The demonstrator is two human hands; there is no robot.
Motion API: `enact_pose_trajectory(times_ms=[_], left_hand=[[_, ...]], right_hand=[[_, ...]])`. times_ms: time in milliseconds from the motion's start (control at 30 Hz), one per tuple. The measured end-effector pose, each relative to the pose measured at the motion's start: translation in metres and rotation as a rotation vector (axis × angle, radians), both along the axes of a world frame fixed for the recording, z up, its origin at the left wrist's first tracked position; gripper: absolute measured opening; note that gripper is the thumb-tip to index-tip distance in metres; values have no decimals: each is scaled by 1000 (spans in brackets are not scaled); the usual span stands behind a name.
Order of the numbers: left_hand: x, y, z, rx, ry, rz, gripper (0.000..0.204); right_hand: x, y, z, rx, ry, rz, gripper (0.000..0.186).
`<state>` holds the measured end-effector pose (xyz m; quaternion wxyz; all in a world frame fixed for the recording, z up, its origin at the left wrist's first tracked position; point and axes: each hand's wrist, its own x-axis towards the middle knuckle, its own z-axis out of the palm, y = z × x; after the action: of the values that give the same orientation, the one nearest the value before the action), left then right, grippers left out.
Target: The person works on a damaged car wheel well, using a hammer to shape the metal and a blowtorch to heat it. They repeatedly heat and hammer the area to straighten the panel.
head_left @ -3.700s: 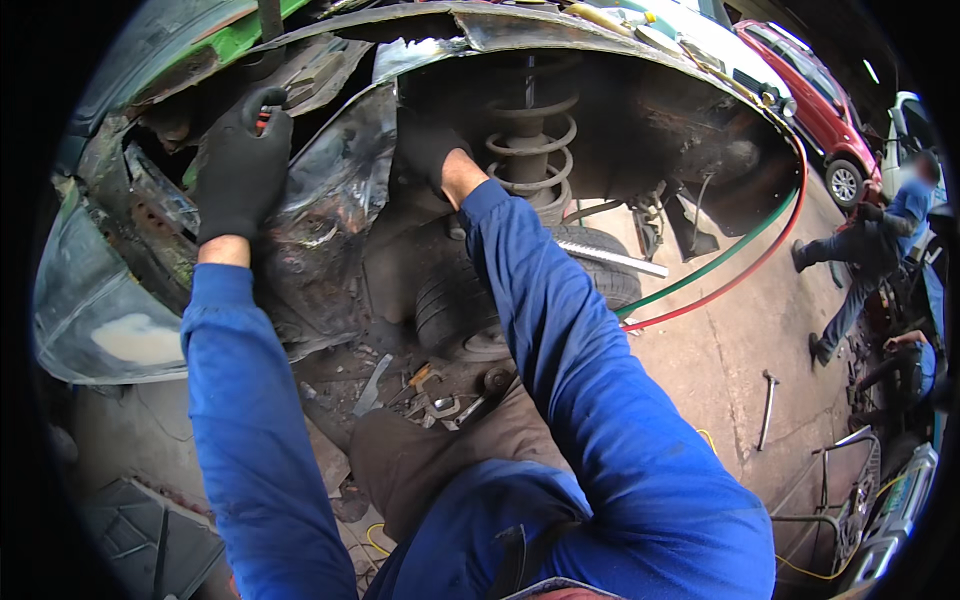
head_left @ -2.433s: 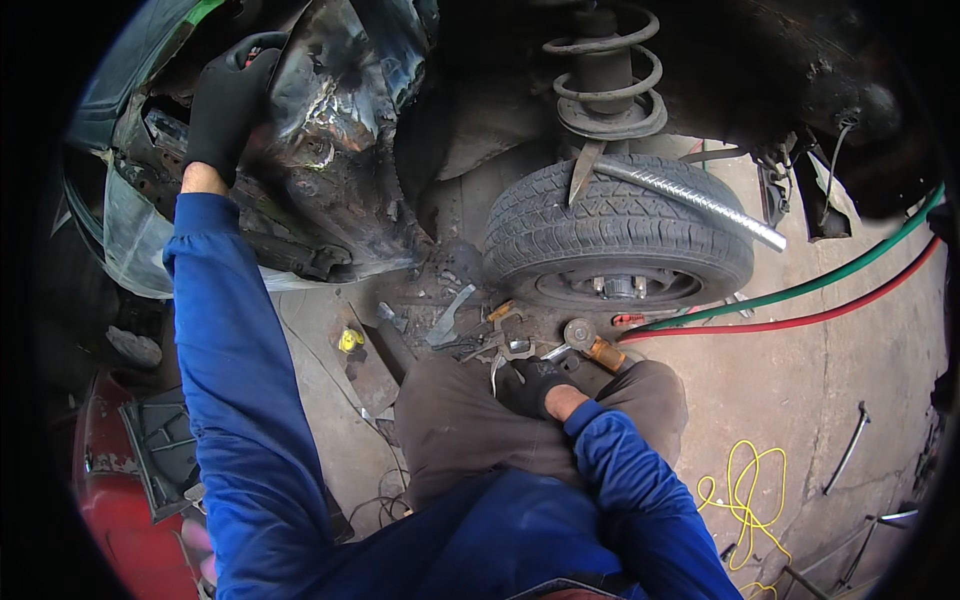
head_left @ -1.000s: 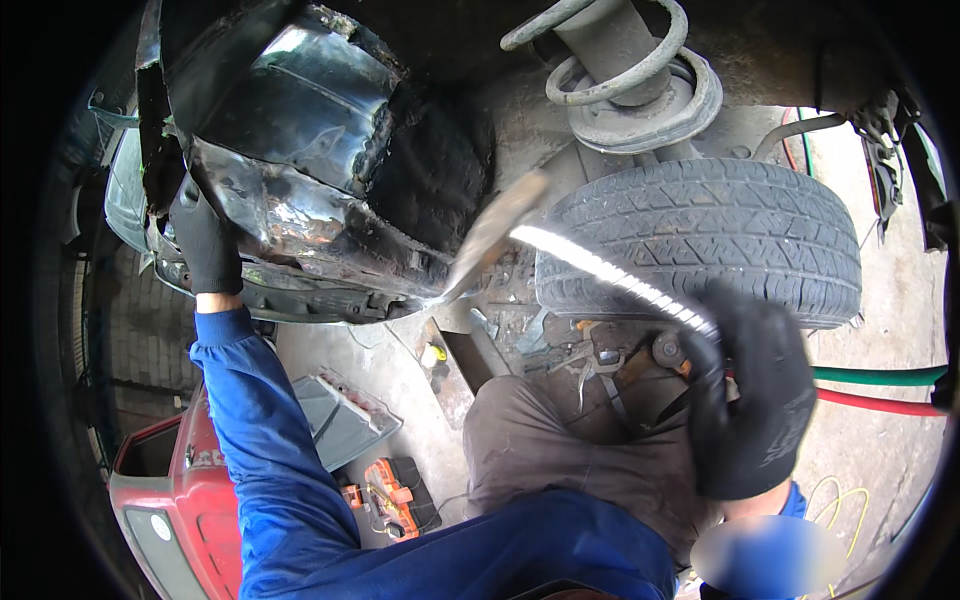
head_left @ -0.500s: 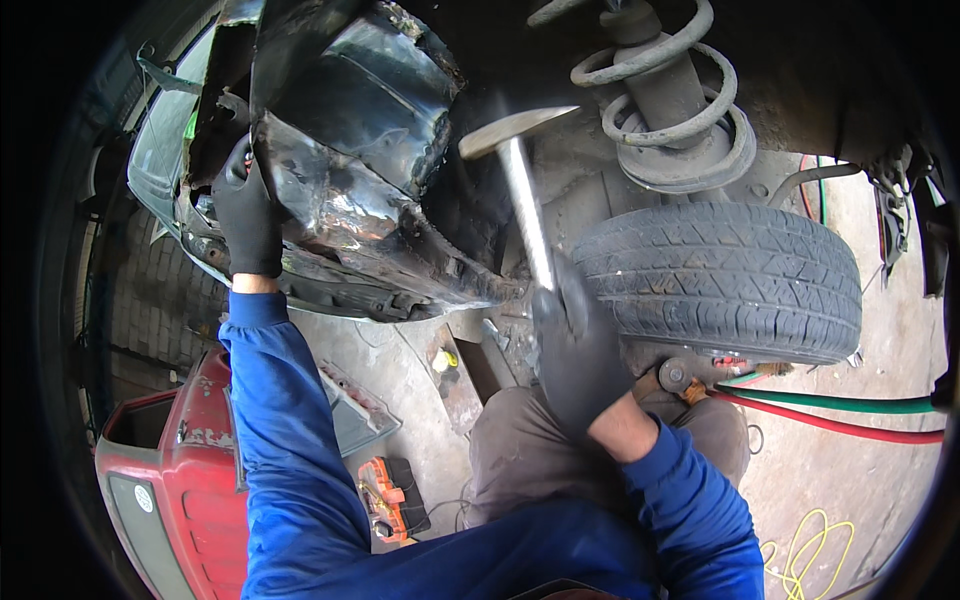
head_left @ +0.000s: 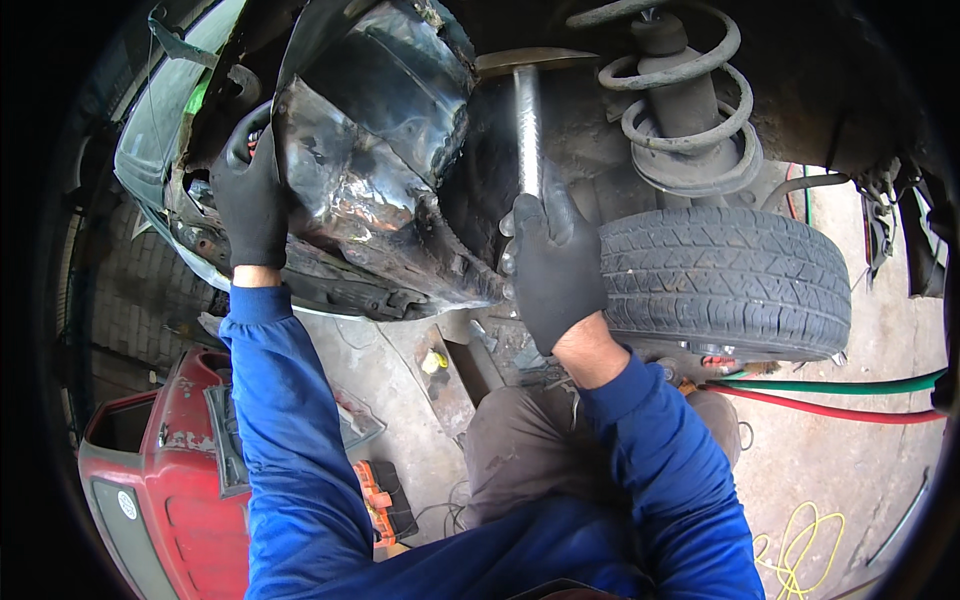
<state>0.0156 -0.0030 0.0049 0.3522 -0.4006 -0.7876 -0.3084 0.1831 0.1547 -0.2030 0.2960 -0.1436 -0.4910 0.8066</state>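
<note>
My right hand (head_left: 556, 262), in a dark glove, is closed round the silvery handle of a hammer (head_left: 528, 125). The hammer stands upright, its long head tapering to a point at the right, just right of the ragged edge of a bare sheet-metal wheel-arch panel (head_left: 345, 165). The panel has welded seams and scorched patches. At the panel's left edge my left hand (head_left: 250, 205), gloved too, has its fingers curled round something with a small red part showing. Most of that thing is hidden by the glove and the panel.
A coil spring strut (head_left: 685, 110) hangs above a tyre (head_left: 725, 280) on the right. Green and red hoses (head_left: 850, 385) cross the floor. Lower left are a red vehicle body part (head_left: 190, 470) and an orange-black toolbox (head_left: 385, 500). A yellow cord (head_left: 800, 550) lies lower right.
My right hand has moved up and slightly left with the hammer, whose head is now higher and more level. My left hand stays at the panel's edge. The view has shifted a little.
</note>
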Motion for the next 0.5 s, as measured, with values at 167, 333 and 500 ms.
enact_pose_trajectory(times_ms=[167,333,500], left_hand=[[6,4,0,3,10,-14,30],[4,2,-1,7,-5,65,30],[-10,-4,1,-28,28,33,34]], right_hand=[[3,8,3,54,-25,8,57],[2,8,1,-90,38,-85,57],[8,30,-4,78,-97,123,59]])
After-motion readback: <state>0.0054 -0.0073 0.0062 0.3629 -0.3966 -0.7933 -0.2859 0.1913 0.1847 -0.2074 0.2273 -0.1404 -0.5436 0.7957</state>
